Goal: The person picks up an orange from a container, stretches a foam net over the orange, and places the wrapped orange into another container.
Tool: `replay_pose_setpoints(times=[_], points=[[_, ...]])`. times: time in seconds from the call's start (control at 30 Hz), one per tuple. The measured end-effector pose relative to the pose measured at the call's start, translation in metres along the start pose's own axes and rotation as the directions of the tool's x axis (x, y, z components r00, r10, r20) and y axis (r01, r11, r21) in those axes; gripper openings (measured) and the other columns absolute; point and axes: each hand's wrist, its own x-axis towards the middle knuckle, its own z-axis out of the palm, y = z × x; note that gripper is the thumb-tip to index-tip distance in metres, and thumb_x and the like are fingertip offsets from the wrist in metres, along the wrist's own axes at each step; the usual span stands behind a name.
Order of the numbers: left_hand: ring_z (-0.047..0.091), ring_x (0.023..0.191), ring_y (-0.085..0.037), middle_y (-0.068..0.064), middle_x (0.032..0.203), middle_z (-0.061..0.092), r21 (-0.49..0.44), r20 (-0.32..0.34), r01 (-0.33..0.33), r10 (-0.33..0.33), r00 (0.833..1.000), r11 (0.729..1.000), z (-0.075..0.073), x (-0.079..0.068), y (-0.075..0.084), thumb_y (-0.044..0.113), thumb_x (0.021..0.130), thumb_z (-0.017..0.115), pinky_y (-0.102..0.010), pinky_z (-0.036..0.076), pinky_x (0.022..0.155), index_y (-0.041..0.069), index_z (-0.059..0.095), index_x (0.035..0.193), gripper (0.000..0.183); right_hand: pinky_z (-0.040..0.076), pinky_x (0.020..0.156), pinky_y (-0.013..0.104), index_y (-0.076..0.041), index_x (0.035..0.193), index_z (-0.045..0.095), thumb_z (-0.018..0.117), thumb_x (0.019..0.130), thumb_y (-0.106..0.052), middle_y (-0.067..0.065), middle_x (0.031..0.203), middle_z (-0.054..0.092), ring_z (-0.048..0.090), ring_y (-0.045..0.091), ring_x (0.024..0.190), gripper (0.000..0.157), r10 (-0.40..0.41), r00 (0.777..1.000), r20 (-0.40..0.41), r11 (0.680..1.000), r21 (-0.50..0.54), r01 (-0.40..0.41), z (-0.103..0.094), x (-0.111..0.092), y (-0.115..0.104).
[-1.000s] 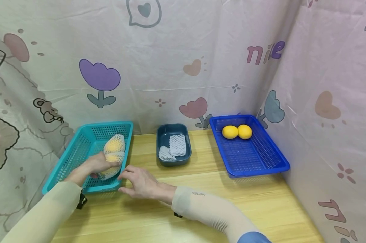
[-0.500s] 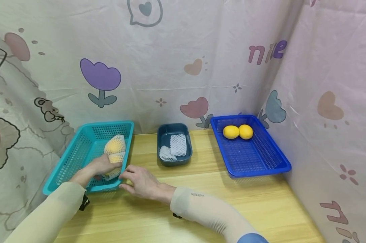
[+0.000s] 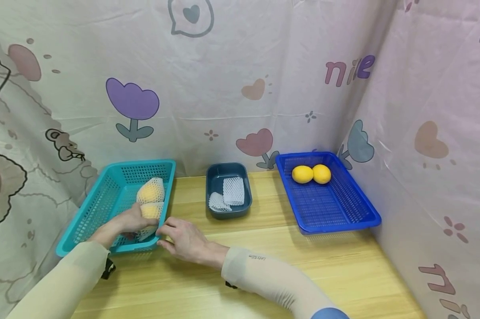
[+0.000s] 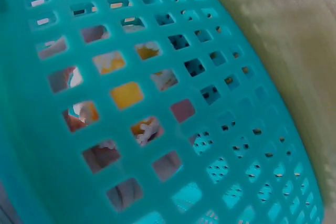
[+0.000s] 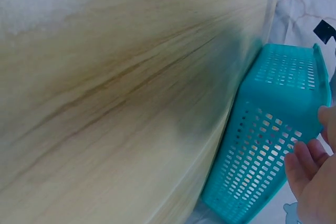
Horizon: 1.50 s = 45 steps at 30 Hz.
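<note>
In the head view my left hand (image 3: 129,220) reaches into the teal basket (image 3: 70,232), its fingers round a lemon in white foam netting (image 3: 146,233) at the near right corner. The hand partly covers this lemon. Beyond it, along the right wall, lie two more netted lemons, the far one (image 3: 150,191) and the middle one (image 3: 152,210). Through the holes of the basket wall, the left wrist view shows bits of fingers, netting and yellow peel (image 4: 126,95). My right hand (image 3: 186,239) holds the basket's near right corner, fingertips (image 5: 299,169) at the rim and outer wall.
A dark blue-grey dish (image 3: 229,214) with white foam nets (image 3: 234,191) stands in the middle of the wooden table (image 3: 260,235). To the right, a blue basket (image 3: 315,208) holds two bare lemons (image 3: 302,174). A printed curtain (image 3: 208,97) hangs close behind and at both sides.
My left hand has shifted slightly within the teal basket, uncovering more of the middle netted lemon. The right hand stays at the basket's corner.
</note>
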Motion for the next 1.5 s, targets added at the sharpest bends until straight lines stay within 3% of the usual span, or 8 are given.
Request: replay_pose_setpoints(times=[0.13,0.33,0.43,0.47,0.57,0.8,1.13,1.5], points=[[0.070,0.091,-0.032,-0.037,0.120,0.061,0.012,-0.044,-0.007,0.007,0.999,1.000,0.000,0.000,-0.003,0.054,0.104,0.072,-0.041,0.065,0.071,-0.026,0.018,0.155,0.109,0.055,0.089,0.006,-0.020,0.121,0.080,0.080,0.106,-0.034,-0.006,0.116,0.076,0.073,0.002,0.102,0.020,0.015,1.000,0.008,1.000,-0.009,-0.015,0.000,0.000,0.000],[0.070,0.100,-0.042,-0.047,0.129,0.059,0.088,-0.078,-0.017,0.024,0.997,0.996,-0.001,0.004,-0.005,0.059,0.101,0.073,-0.046,0.064,0.073,-0.028,0.019,0.155,0.116,0.054,0.090,0.005,-0.020,0.122,0.079,0.079,0.107,-0.036,-0.007,0.117,0.076,0.073,0.001,0.103,0.022,0.029,0.999,0.015,0.999,-0.031,-0.029,0.001,0.000,0.000],[0.070,0.103,-0.046,-0.047,0.134,0.059,0.158,-0.098,-0.007,0.022,0.995,0.987,-0.003,0.013,-0.015,0.072,0.096,0.074,-0.050,0.062,0.074,-0.026,0.023,0.157,0.126,0.054,0.090,0.005,-0.020,0.122,0.079,0.079,0.107,-0.037,-0.008,0.117,0.076,0.073,0.000,0.102,0.023,0.026,1.000,0.015,0.999,-0.037,-0.025,0.001,0.000,0.000],[0.070,0.099,-0.045,-0.044,0.129,0.062,0.190,-0.125,-0.019,0.043,0.991,0.982,-0.002,0.021,-0.025,0.078,0.094,0.072,-0.050,0.060,0.072,-0.024,0.029,0.155,0.126,0.054,0.090,0.004,-0.020,0.122,0.079,0.079,0.107,-0.037,-0.008,0.117,0.076,0.073,0.000,0.102,0.023,0.025,1.000,0.016,0.999,-0.042,-0.024,0.001,0.000,0.000],[0.070,0.094,-0.042,-0.036,0.122,0.069,0.257,-0.169,-0.014,0.059,0.984,0.966,-0.006,0.025,-0.030,0.089,0.089,0.069,-0.052,0.058,0.069,-0.018,0.042,0.149,0.125,0.054,0.090,0.004,-0.021,0.123,0.079,0.078,0.107,-0.038,-0.009,0.117,0.076,0.073,-0.001,0.102,0.023,0.023,1.000,0.018,0.999,-0.049,-0.022,0.000,0.000,-0.001],[0.067,0.079,-0.033,-0.027,0.103,0.073,0.333,-0.274,0.006,0.091,0.958,0.943,-0.012,-0.015,0.009,0.060,0.105,0.067,-0.042,0.051,0.059,-0.013,0.058,0.134,0.079,0.055,0.090,0.005,-0.022,0.122,0.079,0.079,0.107,-0.039,-0.010,0.117,0.077,0.074,-0.001,0.103,0.023,0.032,0.999,0.012,0.999,-0.041,-0.032,-0.001,-0.001,-0.001],[0.076,0.091,-0.041,-0.033,0.130,0.076,0.337,-0.380,-0.067,0.201,0.903,0.939,-0.006,-0.026,0.038,0.047,0.110,0.061,-0.043,0.056,0.058,-0.006,0.064,0.140,0.061,0.057,0.098,0.009,-0.019,0.124,0.079,0.081,0.105,-0.032,-0.006,0.121,0.079,0.076,0.005,0.109,0.023,0.044,0.999,0.023,0.999,-0.006,-0.044,-0.015,-0.001,0.005],[0.071,0.076,-0.027,-0.023,0.111,0.080,0.322,-0.455,-0.165,0.305,0.837,0.932,0.008,-0.036,0.065,0.040,0.110,0.063,-0.037,0.051,0.057,0.000,0.071,0.130,0.045,0.061,0.093,0.016,-0.019,0.122,0.080,0.084,0.101,-0.032,-0.005,0.119,0.080,0.078,0.009,0.107,0.025,0.108,0.994,-0.001,0.994,-0.030,-0.108,-0.032,-0.008,0.026]])
